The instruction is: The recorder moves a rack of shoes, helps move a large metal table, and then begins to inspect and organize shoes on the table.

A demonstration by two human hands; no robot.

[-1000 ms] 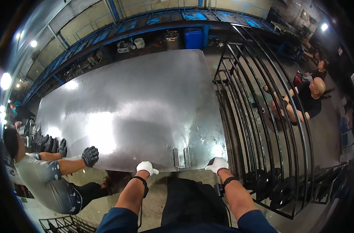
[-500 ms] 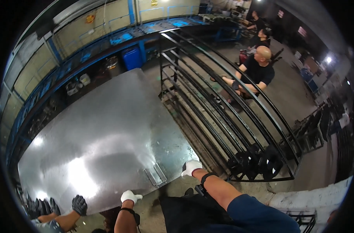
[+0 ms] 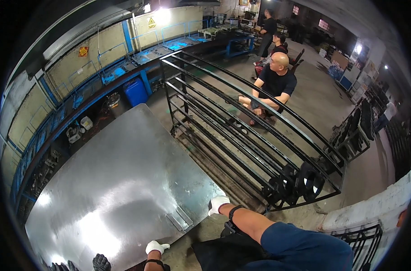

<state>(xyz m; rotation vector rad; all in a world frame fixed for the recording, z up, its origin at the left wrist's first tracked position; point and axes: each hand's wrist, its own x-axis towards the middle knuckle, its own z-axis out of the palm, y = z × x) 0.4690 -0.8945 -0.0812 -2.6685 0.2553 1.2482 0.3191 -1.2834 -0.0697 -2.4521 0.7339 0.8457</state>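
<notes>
A large, shiny grey metal sheet (image 3: 137, 171) fills the left and middle, its near edge close to me. My left hand (image 3: 156, 247), in a white glove, is closed on the near edge with its thumb stretched to the right. At the right corner my right hand (image 3: 218, 204), gloved alike, is closed round the edge. The sheet hides the fingertips of both. Between my hands, two short metal bars (image 3: 179, 219) lie side by side on the sheet. Another person's dark-gloved hand (image 3: 101, 262) rests by the near edge at the lower left, with more dark glove fingers beside it.
A long black metal frame rack (image 3: 241, 131) stands right of the sheet, with black wheel-like parts (image 3: 307, 180) at its near end. Beyond it a person (image 3: 277, 81) sits, others farther back. A blue bin (image 3: 134, 91) stands under the blue-framed conveyor line (image 3: 110, 76).
My view has tilted up, so the sheet and hands sit lower in the picture. Both my hands stay at the same places on the sheet's edge.
</notes>
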